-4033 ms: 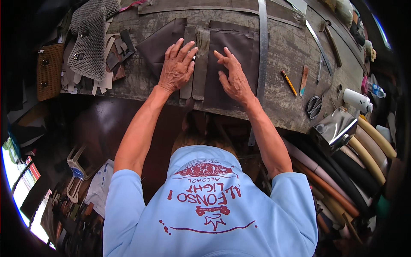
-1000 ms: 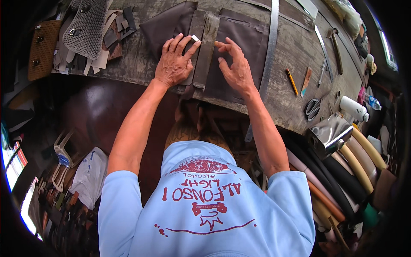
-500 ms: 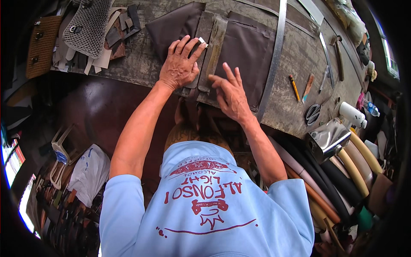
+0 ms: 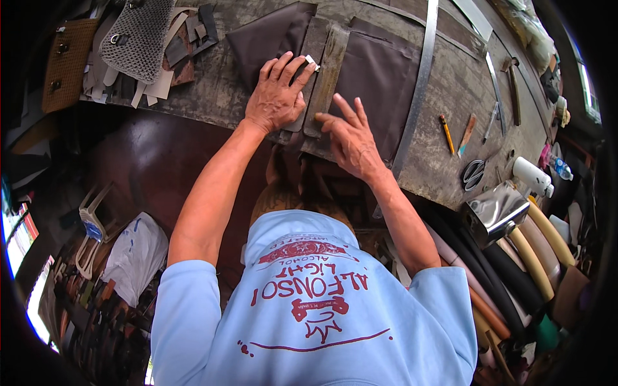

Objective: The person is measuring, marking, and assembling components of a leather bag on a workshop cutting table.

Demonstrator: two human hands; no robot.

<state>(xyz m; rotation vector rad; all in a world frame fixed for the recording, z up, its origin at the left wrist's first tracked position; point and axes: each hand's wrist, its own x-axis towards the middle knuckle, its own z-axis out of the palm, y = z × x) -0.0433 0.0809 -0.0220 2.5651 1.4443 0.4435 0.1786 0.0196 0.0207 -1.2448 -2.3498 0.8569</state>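
My left hand (image 4: pixel 278 93) lies with fingers spread on a dark brown leather-like piece (image 4: pixel 270 38) and the narrow strip (image 4: pixel 313 48) at its right side. A small white piece (image 4: pixel 311 62) shows at its fingertips. My right hand (image 4: pixel 353 138) is over the near part of a larger dark brown sheet (image 4: pixel 380 71). Two of its fingers stretch up and apart, while another points left to the near end of a worn, flat brown bar (image 4: pixel 328 77). Nothing shows gripped in either hand.
A long metal ruler (image 4: pixel 418 83) lies right of the sheet. Beyond are a pencil (image 4: pixel 447 134), a blade-like tool (image 4: pixel 467 134), a hammer (image 4: pixel 513 90) and a black coil (image 4: pixel 473 174). Mesh bag pieces (image 4: pixel 138 45) and scraps lie left. Rolls of material (image 4: pixel 496 276) stand below the table's right edge.
The view has shifted slightly, so the table things sit a little further right. Both hands keep nearly the same place and pose on the material.
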